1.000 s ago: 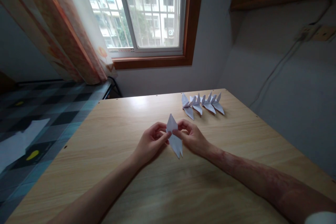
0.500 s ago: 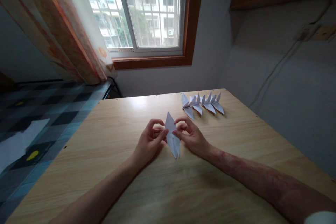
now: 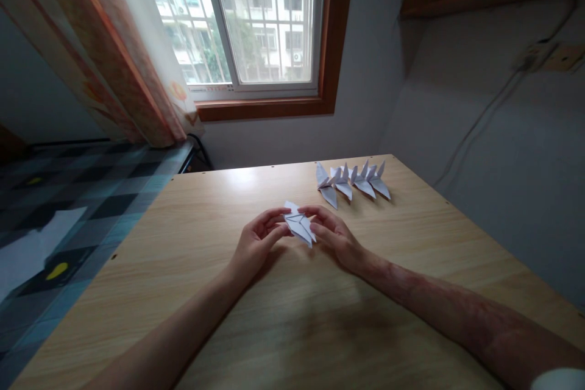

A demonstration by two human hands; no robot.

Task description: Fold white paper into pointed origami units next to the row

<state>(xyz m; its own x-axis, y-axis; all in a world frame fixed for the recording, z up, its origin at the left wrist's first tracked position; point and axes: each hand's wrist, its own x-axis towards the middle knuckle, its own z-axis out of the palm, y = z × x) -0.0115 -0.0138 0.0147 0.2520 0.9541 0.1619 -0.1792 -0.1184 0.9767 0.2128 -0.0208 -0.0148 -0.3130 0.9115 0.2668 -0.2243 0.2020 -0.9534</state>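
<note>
A piece of folded white paper (image 3: 300, 226) is between my two hands, just above the middle of the table. Its upper layer is bent down, so creased flaps show on top. My left hand (image 3: 262, 234) pinches its left edge between thumb and fingers. On the opposite edge my right hand (image 3: 336, 234) grips it with the thumb in front and the fingers behind. The fingertips behind the paper are partly hidden. Beyond my right hand stands a row of several folded paper cranes (image 3: 363, 183), wings spread.
The wooden table (image 3: 205, 207) ends at a wall and window (image 3: 269, 18) in front. To the left is a bed with a checked cover (image 3: 114, 195), where white sheets of paper (image 3: 41, 244) lie. A cable (image 3: 475, 116) hangs on the right wall.
The paper was a long upright diamond; its top point is now folded down and it looks shorter. Both hands stay at its sides, their fingers shifted along its edges.
</note>
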